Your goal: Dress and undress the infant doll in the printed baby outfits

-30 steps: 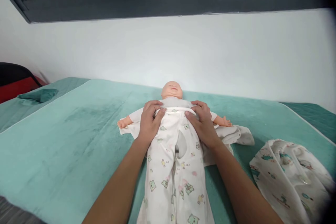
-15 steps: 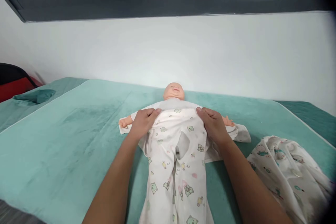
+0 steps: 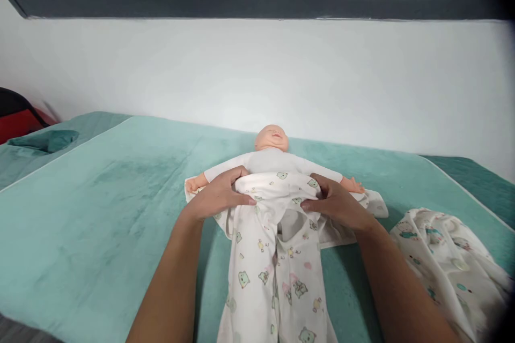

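A baby doll [image 3: 272,140] lies on its back on a teal blanket [image 3: 104,198], head toward the wall, arms spread, in a white top. White trousers with small animal prints [image 3: 273,268] cover its lower body. My left hand [image 3: 219,195] grips the left side of the trousers' waistband, thumb on top of the cloth. My right hand [image 3: 336,203] grips the right side of the waistband in the same way. The waistband sits bunched at the doll's belly. The doll's legs are hidden under the cloth.
A crumpled printed garment [image 3: 446,262] lies on the blanket at the right. A white cloth [image 3: 374,206] spreads under the doll. A dark green folded cloth [image 3: 44,140] lies at the far left, beside a red object [image 3: 16,120]. White wall and dark window frame stand behind.
Both hands have slid from the doll's chest down to its belly and now pinch the waistband, which has bunched lower. More of the doll's white top shows.
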Available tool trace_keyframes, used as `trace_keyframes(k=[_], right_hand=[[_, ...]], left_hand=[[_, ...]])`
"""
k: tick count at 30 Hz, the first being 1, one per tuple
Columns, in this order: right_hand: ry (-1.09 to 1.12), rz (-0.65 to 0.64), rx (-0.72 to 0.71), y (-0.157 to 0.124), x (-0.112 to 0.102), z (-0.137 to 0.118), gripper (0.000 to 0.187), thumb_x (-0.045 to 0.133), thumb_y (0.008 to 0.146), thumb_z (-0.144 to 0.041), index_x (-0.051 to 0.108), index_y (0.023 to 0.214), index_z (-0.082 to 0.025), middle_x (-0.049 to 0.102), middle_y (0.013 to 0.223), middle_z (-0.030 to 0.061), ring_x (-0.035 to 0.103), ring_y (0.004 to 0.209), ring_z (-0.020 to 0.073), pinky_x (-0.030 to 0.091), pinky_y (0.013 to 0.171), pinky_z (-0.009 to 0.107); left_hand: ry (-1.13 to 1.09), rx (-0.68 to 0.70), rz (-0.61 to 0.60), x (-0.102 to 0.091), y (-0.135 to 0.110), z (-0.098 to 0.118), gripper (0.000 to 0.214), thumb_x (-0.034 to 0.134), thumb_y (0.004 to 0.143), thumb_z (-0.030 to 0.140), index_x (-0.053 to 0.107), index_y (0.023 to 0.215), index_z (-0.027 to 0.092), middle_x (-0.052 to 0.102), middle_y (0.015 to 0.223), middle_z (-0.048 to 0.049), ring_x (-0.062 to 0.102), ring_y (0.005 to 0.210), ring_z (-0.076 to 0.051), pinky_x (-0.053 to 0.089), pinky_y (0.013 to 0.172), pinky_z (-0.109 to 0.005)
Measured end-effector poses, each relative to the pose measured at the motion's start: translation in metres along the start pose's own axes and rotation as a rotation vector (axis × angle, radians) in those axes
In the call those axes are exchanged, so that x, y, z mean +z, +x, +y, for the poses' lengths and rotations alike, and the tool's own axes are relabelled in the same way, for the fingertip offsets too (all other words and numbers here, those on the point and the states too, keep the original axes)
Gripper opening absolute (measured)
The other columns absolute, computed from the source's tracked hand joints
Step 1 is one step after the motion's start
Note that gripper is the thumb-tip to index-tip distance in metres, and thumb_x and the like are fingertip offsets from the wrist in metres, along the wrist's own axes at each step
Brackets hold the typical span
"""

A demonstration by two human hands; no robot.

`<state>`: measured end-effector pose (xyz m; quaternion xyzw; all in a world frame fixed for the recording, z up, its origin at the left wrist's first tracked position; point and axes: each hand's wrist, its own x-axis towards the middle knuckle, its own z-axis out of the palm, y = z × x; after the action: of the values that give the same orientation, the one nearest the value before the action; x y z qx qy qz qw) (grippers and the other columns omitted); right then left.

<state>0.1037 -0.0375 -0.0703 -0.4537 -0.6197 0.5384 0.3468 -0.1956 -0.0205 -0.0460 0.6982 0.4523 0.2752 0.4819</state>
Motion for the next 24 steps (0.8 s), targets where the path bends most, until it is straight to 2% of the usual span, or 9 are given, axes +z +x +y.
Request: trace_keyframes(k=[5,9,11,13,16,18,20,22,24], right_hand=[[-0.140,0.185,-0.128,0.003,0.009,0.006,0.022,0.075,0.074,-0.033,0.059,0.082,-0.019,0.055,0.073,-0.0041,0.048,0.067,0.0134,0.037,0.060,0.025],[-0.310,0.452,-0.305,0.009,0.019,0.010,0.011,0.061,0.077,-0.020,0.053,0.070,-0.020,0.044,0.065,-0.0062,0.041,0.064,0.0115,0.032,0.060,0.024],[-0.367,0.543,-0.336,0.012,0.024,0.011,0.010,0.057,0.077,-0.019,0.051,0.069,-0.020,0.043,0.063,-0.0067,0.040,0.063,0.0116,0.031,0.060,0.025],[-0.397,0.575,-0.317,0.013,0.027,0.009,0.010,0.057,0.078,-0.021,0.051,0.070,-0.021,0.046,0.064,-0.0068,0.041,0.064,0.0122,0.032,0.061,0.025],[-0.423,0.497,-0.238,0.008,0.025,0.003,0.017,0.056,0.081,-0.026,0.045,0.069,-0.021,0.047,0.067,-0.0062,0.043,0.068,0.0137,0.033,0.063,0.026],[-0.429,0.361,-0.186,0.000,0.018,-0.001,0.022,0.055,0.085,-0.033,0.044,0.070,-0.022,0.049,0.071,-0.0050,0.045,0.072,0.0150,0.035,0.066,0.027],[-0.413,0.189,-0.136,-0.010,0.010,-0.003,0.023,0.057,0.087,-0.042,0.049,0.078,-0.022,0.053,0.078,-0.0035,0.047,0.075,0.0166,0.038,0.067,0.028],[-0.379,0.050,-0.078,-0.020,0.003,-0.002,0.031,0.067,0.080,-0.048,0.055,0.094,-0.022,0.058,0.086,-0.0017,0.051,0.079,0.0185,0.041,0.068,0.028],[-0.340,0.007,-0.035,-0.027,0.002,0.000,0.049,0.077,0.070,-0.047,0.056,0.107,-0.023,0.061,0.093,0.0003,0.055,0.083,0.0205,0.043,0.069,0.029]], left_hand=[[0.053,0.104,0.174,0.009,0.004,0.001,0.024,0.073,0.074,0.030,0.052,0.078,0.020,0.050,0.078,0.0050,0.047,0.072,-0.012,0.034,0.062,-0.023],[0.106,0.209,0.352,0.023,0.010,0.001,0.018,0.067,0.078,0.026,0.051,0.073,0.020,0.052,0.073,0.0053,0.048,0.071,-0.012,0.036,0.064,-0.024],[0.181,0.251,0.480,0.031,0.014,0.000,0.013,0.064,0.080,0.023,0.053,0.073,0.020,0.055,0.074,0.0050,0.050,0.072,-0.013,0.038,0.067,-0.025],[0.276,0.256,0.591,0.038,0.017,-0.004,0.008,0.063,0.081,0.024,0.056,0.078,0.021,0.060,0.078,0.0040,0.053,0.076,-0.015,0.039,0.071,-0.028],[0.408,0.230,0.624,0.044,0.012,-0.013,0.007,0.062,0.084,0.029,0.060,0.085,0.023,0.067,0.088,0.0013,0.057,0.086,-0.020,0.041,0.080,-0.033],[0.437,0.218,0.578,0.045,0.001,-0.020,0.013,0.061,0.085,0.035,0.061,0.090,0.023,0.067,0.096,-0.0017,0.057,0.097,-0.023,0.041,0.088,-0.037],[0.325,0.179,0.482,0.045,-0.016,-0.025,0.024,0.060,0.087,0.042,0.060,0.102,0.023,0.065,0.107,-0.0045,0.056,0.106,-0.024,0.042,0.093,-0.038],[0.113,0.128,0.327,0.045,-0.035,-0.029,0.040,0.062,0.086,0.046,0.055,0.118,0.024,0.061,0.120,-0.0061,0.055,0.113,-0.024,0.044,0.095,-0.036],[-0.048,0.096,0.198,0.046,-0.049,-0.032,0.056,0.068,0.081,0.047,0.047,0.129,0.025,0.057,0.127,-0.0065,0.055,0.116,-0.024,0.045,0.096,-0.035]])
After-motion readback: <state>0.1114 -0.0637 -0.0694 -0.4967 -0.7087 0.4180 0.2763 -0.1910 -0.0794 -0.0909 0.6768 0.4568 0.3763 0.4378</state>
